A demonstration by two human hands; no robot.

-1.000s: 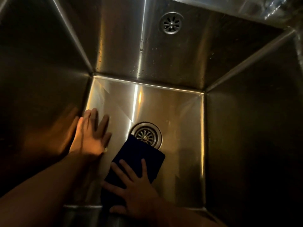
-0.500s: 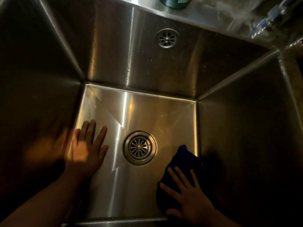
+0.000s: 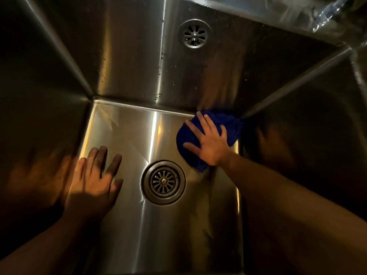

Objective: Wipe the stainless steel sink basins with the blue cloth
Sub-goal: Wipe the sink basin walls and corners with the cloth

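Observation:
I look down into a deep stainless steel sink basin (image 3: 127,135). The blue cloth (image 3: 230,126) lies bunched on the basin floor in the far right corner, against the back and right walls. My right hand (image 3: 208,141) presses flat on it with fingers spread. My left hand (image 3: 97,175) rests palm down on the bare floor near the left wall, fingers apart, holding nothing. The round floor drain (image 3: 163,182) sits between my two hands.
An overflow grille (image 3: 194,34) is set high in the back wall. The steep steel walls close in on all sides and mirror my hands. Water spots dot the back wall. The top rim and something shiny and blurred (image 3: 325,14) show at the upper right.
My right hand has slid the blue cloth from the near side beside the drain over to the right wall and then forward into the far right corner. My left hand stays planted.

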